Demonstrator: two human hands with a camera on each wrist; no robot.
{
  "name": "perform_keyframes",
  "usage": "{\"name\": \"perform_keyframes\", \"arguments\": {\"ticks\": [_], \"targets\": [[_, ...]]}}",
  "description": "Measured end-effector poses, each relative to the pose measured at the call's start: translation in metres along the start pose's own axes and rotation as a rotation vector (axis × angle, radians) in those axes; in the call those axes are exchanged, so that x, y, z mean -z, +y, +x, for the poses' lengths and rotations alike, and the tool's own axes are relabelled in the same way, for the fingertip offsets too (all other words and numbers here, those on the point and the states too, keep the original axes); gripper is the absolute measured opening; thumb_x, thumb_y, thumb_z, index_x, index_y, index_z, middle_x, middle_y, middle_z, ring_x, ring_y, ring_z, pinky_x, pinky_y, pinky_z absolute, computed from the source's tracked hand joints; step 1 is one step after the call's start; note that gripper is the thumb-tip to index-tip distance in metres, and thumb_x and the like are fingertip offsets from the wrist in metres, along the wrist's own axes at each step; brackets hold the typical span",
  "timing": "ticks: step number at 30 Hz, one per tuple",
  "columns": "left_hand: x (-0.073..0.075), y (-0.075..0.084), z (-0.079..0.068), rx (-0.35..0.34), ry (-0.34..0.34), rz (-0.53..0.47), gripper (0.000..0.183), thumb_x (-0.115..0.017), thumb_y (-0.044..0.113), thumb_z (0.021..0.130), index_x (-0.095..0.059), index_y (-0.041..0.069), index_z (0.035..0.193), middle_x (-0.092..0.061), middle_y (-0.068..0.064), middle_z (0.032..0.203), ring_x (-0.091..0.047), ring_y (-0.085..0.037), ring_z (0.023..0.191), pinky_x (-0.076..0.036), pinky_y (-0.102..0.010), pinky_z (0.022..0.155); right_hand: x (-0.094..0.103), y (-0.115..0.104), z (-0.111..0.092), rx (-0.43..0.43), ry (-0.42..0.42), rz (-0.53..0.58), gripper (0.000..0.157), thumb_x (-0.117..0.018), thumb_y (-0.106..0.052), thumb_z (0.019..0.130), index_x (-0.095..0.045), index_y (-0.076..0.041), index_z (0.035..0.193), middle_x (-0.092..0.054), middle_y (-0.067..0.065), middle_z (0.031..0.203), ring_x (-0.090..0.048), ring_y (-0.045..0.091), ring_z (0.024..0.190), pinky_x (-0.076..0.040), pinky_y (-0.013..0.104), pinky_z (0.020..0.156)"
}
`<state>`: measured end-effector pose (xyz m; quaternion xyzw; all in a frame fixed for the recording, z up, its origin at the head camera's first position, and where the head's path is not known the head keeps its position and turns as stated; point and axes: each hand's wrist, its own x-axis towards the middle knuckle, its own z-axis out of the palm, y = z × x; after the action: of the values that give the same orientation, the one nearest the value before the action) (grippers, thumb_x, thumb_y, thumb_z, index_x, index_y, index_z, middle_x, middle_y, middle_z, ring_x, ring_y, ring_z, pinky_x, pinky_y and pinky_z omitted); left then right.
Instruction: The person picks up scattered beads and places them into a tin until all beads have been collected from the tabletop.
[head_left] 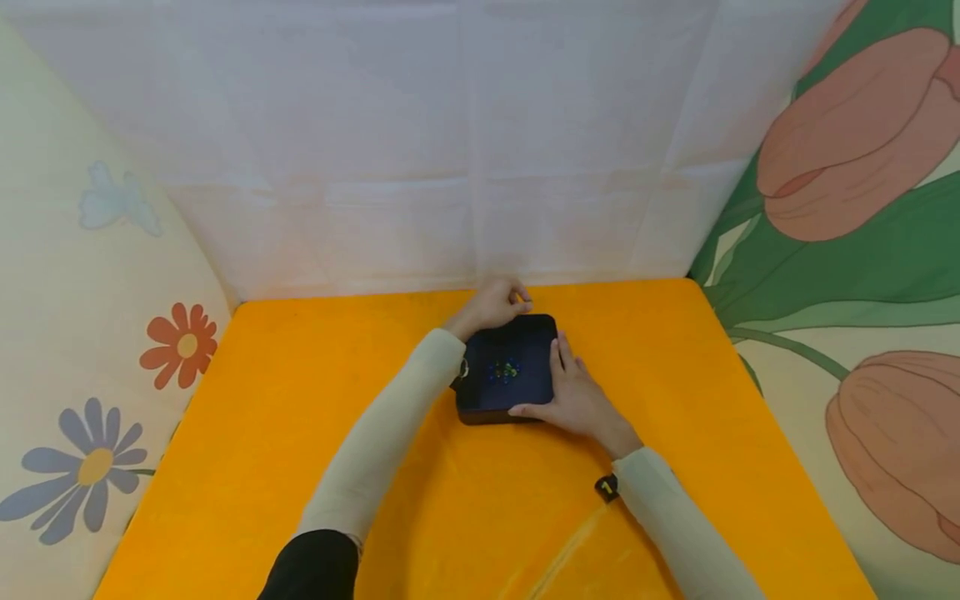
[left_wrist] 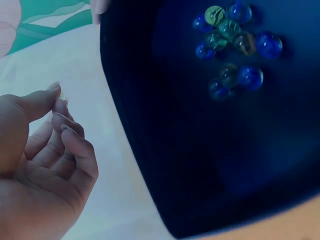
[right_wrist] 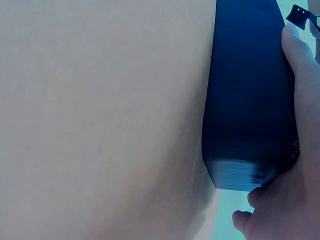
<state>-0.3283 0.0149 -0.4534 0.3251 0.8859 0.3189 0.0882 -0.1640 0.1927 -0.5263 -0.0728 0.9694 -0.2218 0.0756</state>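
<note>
A dark square box (head_left: 517, 367) with a low rim stands on the orange cloth. Several glass marbles (left_wrist: 229, 30), blue, green and yellowish, lie grouped on its floor. My left hand (head_left: 495, 303) is just past the box's far left corner, its forearm crossing the left side. In the left wrist view, that hand's thumb and forefinger pinch a small clear, shiny thing (left_wrist: 63, 98), mostly hidden by the fingertips. With my right hand (head_left: 581, 400) I hold the box's near right corner, thumb along the near wall and fingers along the right wall.
Orange cloth (head_left: 315, 358) covers the table. A white sheet (head_left: 375, 167) hangs behind its far edge. Flower-printed cloths (head_left: 840, 292) rise at both sides. A black tag (head_left: 606, 487) hangs at the right wrist.
</note>
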Motion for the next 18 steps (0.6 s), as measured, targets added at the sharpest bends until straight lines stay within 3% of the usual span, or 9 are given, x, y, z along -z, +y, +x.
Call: {"name": "perform_keyframes", "arguments": {"ticks": [9,18], "targets": [[-0.014,-0.006,0.002,0.017,-0.014,-0.022,0.023,-0.07,0.022,0.103,-0.074,0.003,0.115,-0.073,-0.015,0.107,-0.068,-0.025,0.085,-0.057,-0.035,0.077,-0.002,0.001,0.001,0.003,0.01,0.007,0.146,-0.056,-0.1,0.071,0.002,-0.008,0.169,0.018,0.01,0.177,-0.022,0.053,0.158,-0.039,0.065,0.119],[-0.02,-0.004,0.0,0.076,-0.079,-0.041,0.03,-0.068,0.031,0.104,-0.074,0.006,0.12,-0.076,-0.011,0.102,-0.065,-0.019,0.077,-0.054,-0.029,0.072,0.0,0.001,-0.001,0.001,0.01,0.004,0.145,-0.057,-0.098,0.073,0.002,-0.006,0.168,0.018,0.011,0.177,-0.021,0.054,0.158,-0.039,0.066,0.119]]}}
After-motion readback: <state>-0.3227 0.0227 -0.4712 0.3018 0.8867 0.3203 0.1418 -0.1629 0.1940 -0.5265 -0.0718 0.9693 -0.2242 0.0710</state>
